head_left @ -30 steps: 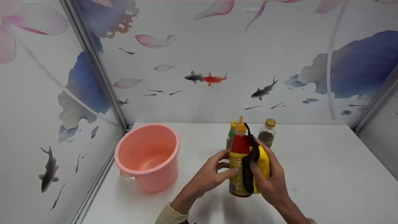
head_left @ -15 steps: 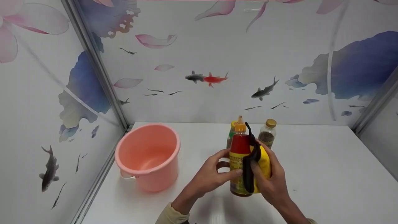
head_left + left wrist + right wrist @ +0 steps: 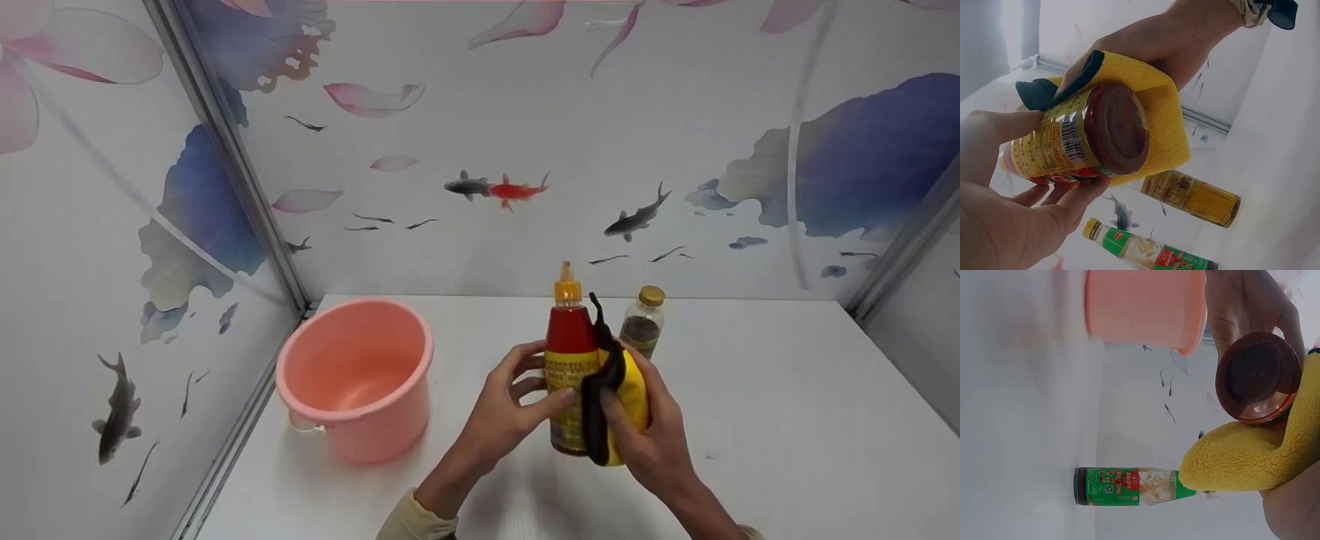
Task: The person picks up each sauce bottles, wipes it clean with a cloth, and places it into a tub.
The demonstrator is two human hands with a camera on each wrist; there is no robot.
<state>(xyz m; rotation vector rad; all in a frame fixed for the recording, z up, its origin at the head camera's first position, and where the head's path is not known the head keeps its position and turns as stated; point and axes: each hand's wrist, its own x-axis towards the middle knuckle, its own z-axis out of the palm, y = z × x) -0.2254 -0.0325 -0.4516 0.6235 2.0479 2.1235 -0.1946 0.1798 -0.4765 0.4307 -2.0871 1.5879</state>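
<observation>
Above the white worktop (image 3: 750, 390), the left hand (image 3: 502, 412) has its fingers curled round a red sauce bottle (image 3: 570, 375), held upright and lifted clear. The right hand (image 3: 652, 442) grips a yellow cloth (image 3: 634, 390) pressed against the bottle's side. Pink bucket (image 3: 360, 375) sits off to the left; two more bottles stand just behind, a green-label bottle (image 3: 1129, 486) and a brown-capped bottle (image 3: 645, 319).

a sauce bottle (image 3: 570, 375) with red contents, a yellow printed label and an orange nozzle cap stands upright, lifted clear of the white counter (image 3: 787, 390). a yellow cloth (image 3: 631, 390) with a black edge wraps its right side, pressed flat against the label. from below, the bottle's round, dark red base (image 3: 1120, 129) shows, with the cloth folded around it.
</observation>
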